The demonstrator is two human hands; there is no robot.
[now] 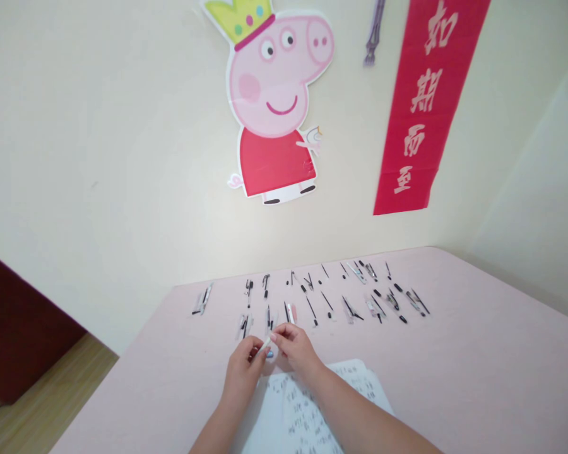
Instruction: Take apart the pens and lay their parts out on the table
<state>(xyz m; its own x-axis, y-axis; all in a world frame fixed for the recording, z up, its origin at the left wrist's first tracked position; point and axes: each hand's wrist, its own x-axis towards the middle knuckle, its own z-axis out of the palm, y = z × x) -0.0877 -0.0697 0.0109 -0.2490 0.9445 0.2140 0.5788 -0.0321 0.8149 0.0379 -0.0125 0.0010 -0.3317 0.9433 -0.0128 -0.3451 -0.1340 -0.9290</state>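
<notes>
Both hands meet over the near middle of the pink table. My left hand [246, 364] is closed round a slim white pen-like piece [264, 345], which slants up to the right. The fingertips of my right hand [293, 345] pinch its upper end. A small light-blue bit [269, 354] shows beside the left fingers; whether it belongs to the same piece I cannot tell. Under my forearms lies an open notebook [307, 413] with handwritten pages. Just beyond the hands are a dark pen part [269, 316] and a white-and-pink pen part [291, 313].
Two rows of pen parts, black refills and caps spread along the far side of the pink table [454, 366], among them a black refill [311, 308] and a clear barrel [203, 299]. Behind stands a wall with a cartoon pig cutout [277, 157] and a red banner [421, 113].
</notes>
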